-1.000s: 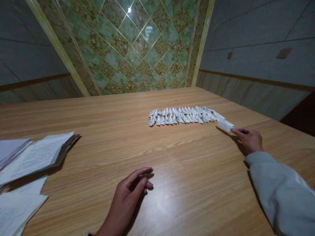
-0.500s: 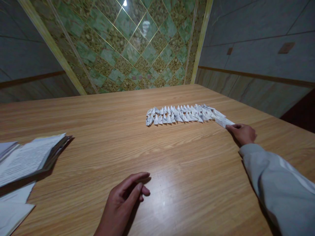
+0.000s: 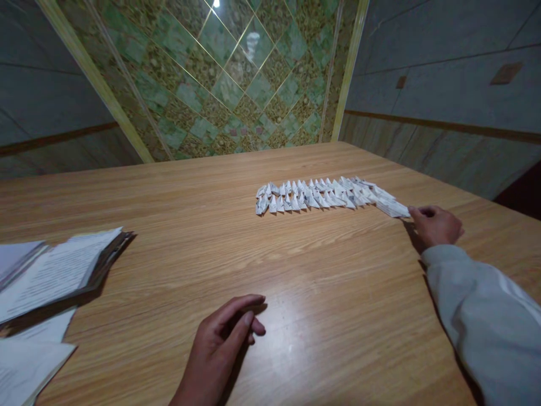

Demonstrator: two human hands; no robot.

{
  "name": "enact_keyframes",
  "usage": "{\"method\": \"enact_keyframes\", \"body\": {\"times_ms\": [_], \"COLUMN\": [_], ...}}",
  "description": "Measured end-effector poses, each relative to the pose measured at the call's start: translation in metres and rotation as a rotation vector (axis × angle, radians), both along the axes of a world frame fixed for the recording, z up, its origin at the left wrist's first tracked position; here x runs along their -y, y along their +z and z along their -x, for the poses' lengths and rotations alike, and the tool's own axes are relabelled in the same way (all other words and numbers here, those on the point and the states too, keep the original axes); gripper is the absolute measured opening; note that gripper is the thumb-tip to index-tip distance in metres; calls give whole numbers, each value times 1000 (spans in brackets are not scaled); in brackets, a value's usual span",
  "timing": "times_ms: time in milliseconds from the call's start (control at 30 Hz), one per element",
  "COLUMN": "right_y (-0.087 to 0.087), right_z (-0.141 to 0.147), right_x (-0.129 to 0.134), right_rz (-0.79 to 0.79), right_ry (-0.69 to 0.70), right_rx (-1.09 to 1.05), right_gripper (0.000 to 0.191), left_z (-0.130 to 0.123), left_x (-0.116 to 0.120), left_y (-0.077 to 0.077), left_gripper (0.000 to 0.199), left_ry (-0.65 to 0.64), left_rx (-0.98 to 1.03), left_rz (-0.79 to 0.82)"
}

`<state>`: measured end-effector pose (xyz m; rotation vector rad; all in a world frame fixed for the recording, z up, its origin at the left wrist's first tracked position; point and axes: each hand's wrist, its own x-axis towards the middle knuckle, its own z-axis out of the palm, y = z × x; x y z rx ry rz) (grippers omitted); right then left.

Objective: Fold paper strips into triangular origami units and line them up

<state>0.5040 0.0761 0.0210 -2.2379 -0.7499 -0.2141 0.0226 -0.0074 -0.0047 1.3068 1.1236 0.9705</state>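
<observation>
Two rows of small folded printed-paper pieces point(image 3: 313, 194) lie side by side across the table, their pointed tips sticking up. At the right end of the rows is a flatter folded paper strip point(image 3: 393, 207). The thumb and fingertips of my right hand point(image 3: 437, 225) are pinched at the strip's right end. My left hand point(image 3: 226, 341) rests near the front of the table with its fingers loosely curved and apart, holding nothing.
On the left of the wooden table point(image 3: 177, 259) lies a stack of printed sheets point(image 3: 59, 270), with more loose papers point(image 3: 34, 361) in front of it. A patterned tile wall point(image 3: 236, 79) stands behind the far edge.
The whole scene has shifted slightly to the right in view. My right hand is a little higher against the strip's end, still pinching. My left hand keeps its pose.
</observation>
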Motion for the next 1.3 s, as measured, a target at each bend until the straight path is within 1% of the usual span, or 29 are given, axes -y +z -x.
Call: {"method": "enact_keyframes", "body": {"times_ms": [100, 167, 233, 333, 367, 433, 500, 533, 567, 633, 667, 733, 767, 833, 867, 933, 1167, 1233, 1300], "right_y": [11, 16, 18, 15, 13, 9, 6, 5, 4, 2, 0, -3, -4, -7, -8, -10, -14, -13, -12], "right_z": [22, 47, 82, 154, 180, 230, 269, 284, 295, 308, 311, 313, 313, 312, 312, 311, 308, 309, 309], "right_x": [4, 8, 15, 33, 40, 55, 67, 71, 73, 76, 76, 75, 74, 74, 74, 74, 74, 74, 75], "right_rz": [-102, -153, -194, -176, -167, -68, 22, 50, 74, 104, 118, 146, 160, 183, 190, 192, 194, 194, 195], "right_ry": [94, 224, 322, 597, 726, 1004, 1171, 1226, 1277, 1338, 1360, 1387, 1394, 1401, 1402, 1402, 1389, 1389, 1392], "right_rx": [-16, -40, -78, -130, -158, -200, -181, -165, -149, -133, -131, -135, -140, -148, -150, -150, -165, -177, -189], "right_gripper": [26, 28, 29, 31, 33, 32, 32, 31, 29, 28, 27, 26, 25, 25, 25, 26, 26, 26, 27], "left_z": [-4, -6, -7, 0, 7, 28, 61, 83, 107, 159, 185, 230, 248, 271, 277, 282, 278, 278, 278], "left_x": [1, 3, 6, 7, 6, 1, -9, -15, -21, -34, -39, -50, -54, -62, -65, -69, -77, -79, -82], "left_y": [4, 8, 14, 25, 30, 40, 53, 60, 67, 81, 86, 95, 97, 97, 96, 93, 85, 83, 81], "left_gripper": [28, 28, 27, 23, 20, 19, 20, 21, 22, 26, 30, 40, 44, 50, 52, 52, 45, 42, 39], "left_ry": [-15, -24, -3, -34, -41, -54, -24, 45, 124, 237, 271, 316, 334, 330, 319, 289, 256, 265, 308], "left_rx": [19, 28, 26, -55, -93, -232, -423, -501, -574, -710, -790, -999, -1041, -1079, -1089, -1101, -1111, -1103, -1094], "left_rz": [-3, -29, -68, -139, -174, -296, -446, -516, -543, -589, -594, -550, -518, -470, -450, -418, -390, -391, -394]}}
